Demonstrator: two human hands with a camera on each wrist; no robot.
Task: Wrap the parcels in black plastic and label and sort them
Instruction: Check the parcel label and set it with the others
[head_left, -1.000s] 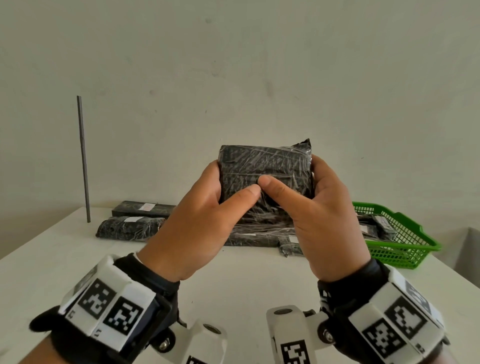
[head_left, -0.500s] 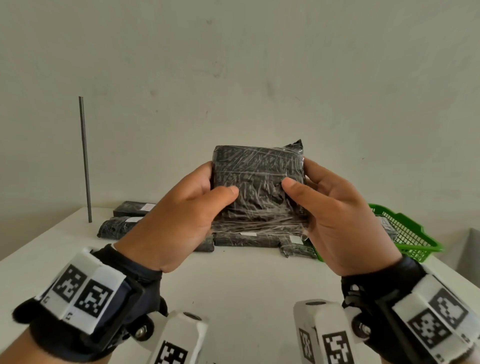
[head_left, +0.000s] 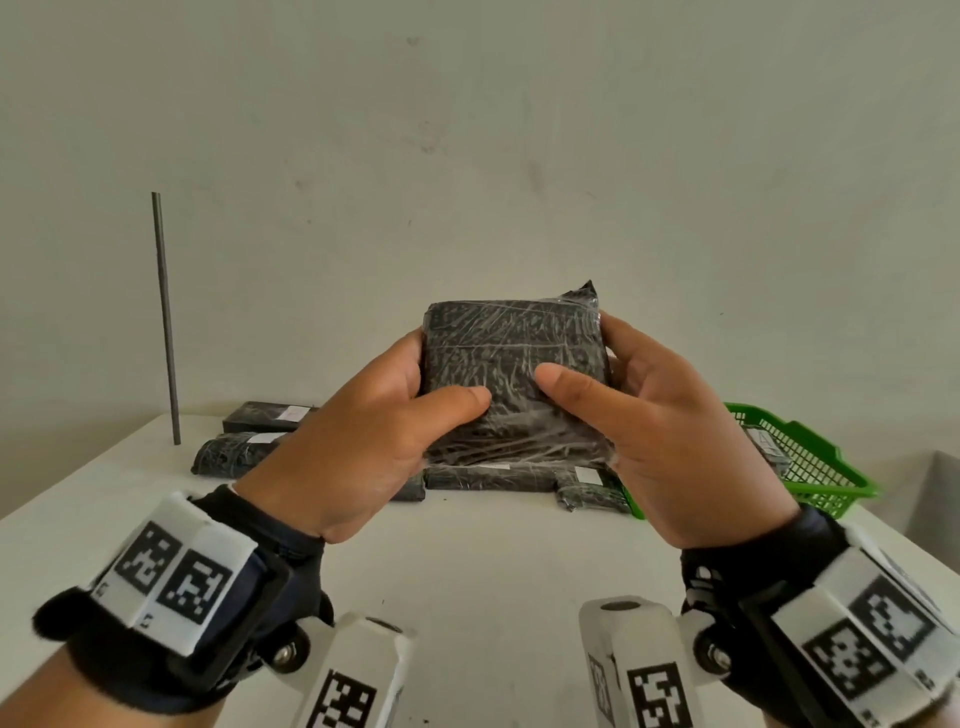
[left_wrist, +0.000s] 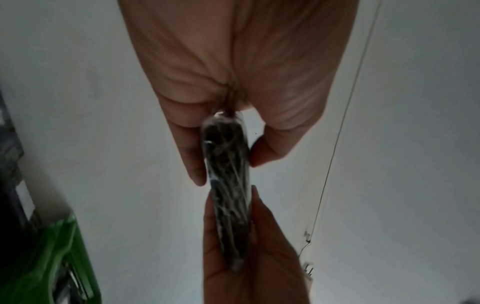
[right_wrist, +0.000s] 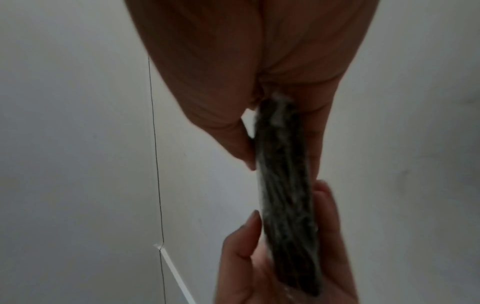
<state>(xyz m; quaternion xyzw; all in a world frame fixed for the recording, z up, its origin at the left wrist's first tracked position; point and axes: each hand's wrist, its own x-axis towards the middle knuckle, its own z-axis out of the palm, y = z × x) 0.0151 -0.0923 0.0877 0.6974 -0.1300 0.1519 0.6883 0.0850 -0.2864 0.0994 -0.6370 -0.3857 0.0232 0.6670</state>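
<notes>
Hands, left (head_left: 358, 431) and right (head_left: 670, 441), grip black parcel (head_left: 514, 379), hiding wrapped parcels (head_left: 483, 475) beside green basket (head_left: 810, 462).

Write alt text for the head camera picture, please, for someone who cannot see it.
Two hands, left hand and right hand, hold a black wrapped parcel upright above a white table. Behind lie labelled parcels and a green basket.

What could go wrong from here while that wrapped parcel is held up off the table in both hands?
1. The parcel is pinched by its side edges between the left hand and right hand; the glossy wrap may let it slip and drop.
2. No white label shows on its facing side, unlike the parcels on the table; it could get sorted unlabelled.
3. A loose wrap corner sticks up and may snag or unravel.
</notes>
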